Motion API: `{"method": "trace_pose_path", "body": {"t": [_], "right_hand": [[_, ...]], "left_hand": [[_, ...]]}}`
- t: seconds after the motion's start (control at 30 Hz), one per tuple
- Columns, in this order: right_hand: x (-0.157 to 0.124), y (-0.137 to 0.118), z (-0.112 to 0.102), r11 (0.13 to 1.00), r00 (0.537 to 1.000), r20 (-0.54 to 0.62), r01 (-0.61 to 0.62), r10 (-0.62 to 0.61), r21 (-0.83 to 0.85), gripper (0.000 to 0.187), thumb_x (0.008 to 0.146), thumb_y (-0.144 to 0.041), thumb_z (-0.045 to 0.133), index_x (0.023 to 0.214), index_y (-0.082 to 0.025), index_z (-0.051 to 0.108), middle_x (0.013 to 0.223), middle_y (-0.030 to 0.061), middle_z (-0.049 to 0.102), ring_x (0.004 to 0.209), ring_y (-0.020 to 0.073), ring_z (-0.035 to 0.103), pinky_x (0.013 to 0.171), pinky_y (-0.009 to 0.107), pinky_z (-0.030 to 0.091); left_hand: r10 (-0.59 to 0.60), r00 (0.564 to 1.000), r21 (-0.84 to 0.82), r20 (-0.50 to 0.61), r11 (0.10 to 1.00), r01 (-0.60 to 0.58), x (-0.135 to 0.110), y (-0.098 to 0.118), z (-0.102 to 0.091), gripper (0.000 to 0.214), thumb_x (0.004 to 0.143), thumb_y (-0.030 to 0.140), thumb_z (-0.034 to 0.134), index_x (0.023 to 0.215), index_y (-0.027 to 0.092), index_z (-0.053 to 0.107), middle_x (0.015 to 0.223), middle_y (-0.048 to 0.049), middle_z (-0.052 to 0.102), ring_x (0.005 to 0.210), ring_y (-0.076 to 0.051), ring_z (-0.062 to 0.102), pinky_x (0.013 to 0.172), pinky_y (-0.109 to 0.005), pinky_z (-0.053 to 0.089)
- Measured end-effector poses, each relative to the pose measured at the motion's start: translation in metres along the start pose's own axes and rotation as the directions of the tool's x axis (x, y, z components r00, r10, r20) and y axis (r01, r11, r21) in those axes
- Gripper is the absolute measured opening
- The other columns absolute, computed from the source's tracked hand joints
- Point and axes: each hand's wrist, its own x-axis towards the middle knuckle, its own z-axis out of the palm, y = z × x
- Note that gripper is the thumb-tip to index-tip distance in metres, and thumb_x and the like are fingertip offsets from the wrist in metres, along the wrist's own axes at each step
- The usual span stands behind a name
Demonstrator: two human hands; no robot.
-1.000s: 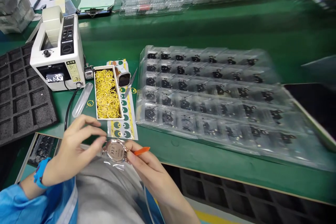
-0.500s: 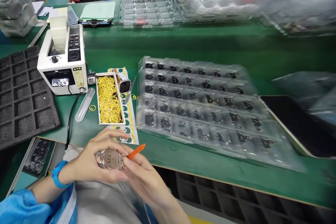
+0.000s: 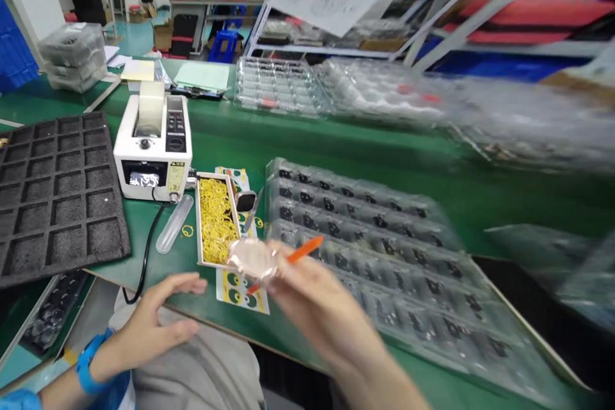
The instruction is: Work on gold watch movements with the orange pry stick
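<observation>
My right hand (image 3: 312, 288) pinches a round rose-gold watch case (image 3: 252, 259), raised over the near end of a box of yellow rings (image 3: 216, 218). An orange pointed stick (image 3: 306, 248) sticks out from the same hand, and a bit of orange shows below the case. Motion blurs the hand and case. My left hand (image 3: 166, 314), with a blue band on its wrist, is apart from the case at the bench's front edge. Its thumb and fingers are spread, holding nothing. A square watch (image 3: 246, 201) lies beside the box, next to metal tweezers (image 3: 253, 211).
A white tape dispenser (image 3: 154, 147) stands left of the box, with a clear plastic tube (image 3: 174, 224) nearby. A black foam tray (image 3: 62, 198) lies at far left. Clear trays with small dark parts (image 3: 360, 237) fill the right. A yellow-printed sheet (image 3: 244, 295) lies under the box.
My left hand has let go of the watch case and drawn back, fingers spread. My right hand has carried the case and stick forward and up. The view has tilted upward.
</observation>
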Motion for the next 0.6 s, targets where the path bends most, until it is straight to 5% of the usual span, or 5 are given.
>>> {"method": "trace_pose_path", "body": {"t": [0.1, 0.23, 0.37, 0.47, 0.6], "right_hand": [[0.069, -0.044, -0.031, 0.851, 0.988, -0.122, 0.016, -0.094, -0.525, 0.049, 0.090, -0.063, 0.052, 0.071, -0.019, 0.062, 0.074, 0.0026, 0.061, 0.070, 0.0156, 0.057, 0.066, 0.030, 0.047], [0.167, -0.082, -0.039, 0.659, 0.985, -0.167, -0.093, -0.051, -0.747, 0.026, 0.098, -0.037, 0.058, 0.095, -0.014, 0.067, 0.096, 0.0049, 0.068, 0.084, 0.0170, 0.065, 0.076, 0.033, 0.055], [0.211, -0.088, -0.020, 0.437, 0.982, -0.181, -0.137, -0.060, -0.889, 0.031, 0.100, -0.037, 0.057, 0.123, -0.017, 0.061, 0.123, 0.0082, 0.063, 0.106, 0.0216, 0.065, 0.090, 0.042, 0.056], [0.204, -0.085, -0.007, 0.337, 0.980, -0.140, -0.085, -0.142, -0.938, 0.031, 0.103, -0.035, 0.046, 0.106, -0.012, 0.066, 0.104, 0.0143, 0.068, 0.093, 0.0244, 0.067, 0.075, 0.038, 0.053], [0.161, -0.071, -0.015, 0.285, 0.971, -0.051, 0.018, -0.235, -0.958, 0.026, 0.097, -0.030, 0.046, 0.083, -0.018, 0.065, 0.073, 0.0120, 0.068, 0.068, 0.0270, 0.065, 0.057, 0.034, 0.040]], "left_hand": [[-0.062, 0.996, 0.158, -0.062, 0.985, 0.071, -0.020, 0.007, -0.020, 0.029, 0.092, 0.044, 0.063, 0.107, 0.021, 0.074, 0.108, -0.0106, 0.076, 0.104, -0.026, 0.070, 0.096, -0.036, 0.051], [-0.037, 0.989, 0.313, -0.143, 0.946, 0.081, -0.042, 0.037, -0.046, 0.023, 0.096, 0.036, 0.058, 0.099, 0.020, 0.074, 0.099, -0.0080, 0.077, 0.094, -0.022, 0.071, 0.087, -0.029, 0.053], [0.103, 0.963, 0.575, -0.248, 0.816, 0.061, -0.028, 0.066, -0.084, 0.018, 0.094, 0.028, 0.058, 0.097, 0.020, 0.074, 0.100, -0.0060, 0.077, 0.094, -0.020, 0.071, 0.086, -0.028, 0.054], [0.197, 0.792, 0.693, -0.578, 0.631, 0.349, 0.012, 0.080, -0.149, 0.016, 0.092, 0.023, 0.061, 0.101, 0.018, 0.073, 0.106, -0.0065, 0.075, 0.101, -0.022, 0.069, 0.094, -0.034, 0.054], [0.227, 0.555, 0.576, -0.800, 0.551, 0.604, 0.063, 0.102, -0.260, 0.030, 0.095, 0.031, 0.063, 0.121, 0.015, 0.063, 0.126, -0.0107, 0.065, 0.112, -0.026, 0.064, 0.095, -0.049, 0.054]]}}
